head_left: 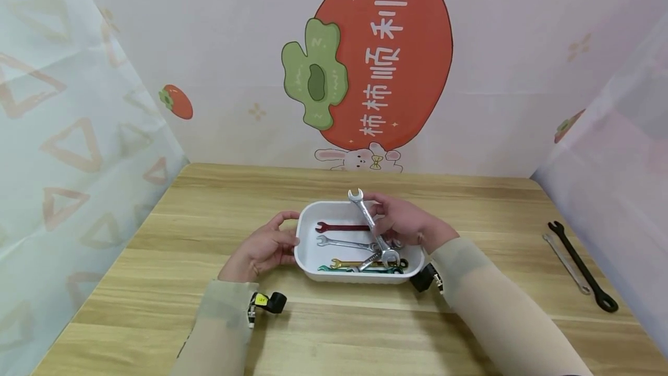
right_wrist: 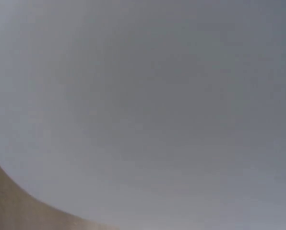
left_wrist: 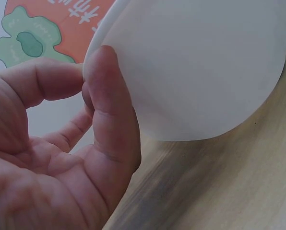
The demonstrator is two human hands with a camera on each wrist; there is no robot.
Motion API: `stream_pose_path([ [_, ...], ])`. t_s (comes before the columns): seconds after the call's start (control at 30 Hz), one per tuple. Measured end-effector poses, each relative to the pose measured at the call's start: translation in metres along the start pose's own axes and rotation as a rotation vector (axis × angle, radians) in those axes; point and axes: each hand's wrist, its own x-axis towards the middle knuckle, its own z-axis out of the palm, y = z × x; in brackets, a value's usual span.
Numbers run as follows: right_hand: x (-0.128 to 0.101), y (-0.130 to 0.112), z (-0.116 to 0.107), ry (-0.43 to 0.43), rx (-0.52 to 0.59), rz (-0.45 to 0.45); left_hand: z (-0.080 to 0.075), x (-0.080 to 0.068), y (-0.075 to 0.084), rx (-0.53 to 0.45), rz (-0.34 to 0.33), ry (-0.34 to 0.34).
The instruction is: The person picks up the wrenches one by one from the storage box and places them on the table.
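Observation:
A white plastic tray (head_left: 360, 277) stands on the table, holding several wrenches. Inside lie a red wrench (head_left: 341, 227), a silver wrench (head_left: 341, 242), a gold wrench (head_left: 355, 263) and a green wrench (head_left: 339, 269). My left hand (head_left: 268, 246) grips the tray's left rim; in the left wrist view its fingertips (left_wrist: 103, 60) meet at that rim. Over the tray's right part, my right hand (head_left: 404, 222) holds a larger silver wrench (head_left: 365, 213) slantwise, its top end above the far rim. The tray's white wall (right_wrist: 157, 105) fills nearly all of the right wrist view.
At the table's right side lie a long black wrench (head_left: 581, 263) and a slimmer silver wrench (head_left: 566, 263), side by side. Printed cloth walls (head_left: 235, 45) enclose the wooden table (head_left: 172, 237) at the back and both sides.

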Motion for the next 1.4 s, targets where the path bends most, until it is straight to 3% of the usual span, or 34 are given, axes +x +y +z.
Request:
stream_pose_path([
  [0.37, -0.015, -0.006, -0.014, -0.039, 0.184, -0.049, 0.001, 0.0, 0.001, 0.005, -0.004, -0.004],
  [0.77, -0.045, -0.005, -0.054, -0.045, 0.316, -0.134, 0.002, 0.001, 0.001, 0.009, -0.008, 0.019],
  [1.17, -0.089, 0.034, -0.108, 0.026, 0.307, -0.107, 0.0, 0.002, -0.002, 0.013, -0.009, 0.026],
  [1.4, -0.126, 0.069, -0.142, -0.013, 0.299, -0.099, 0.001, 0.003, -0.002, 0.002, -0.009, 0.019],
])
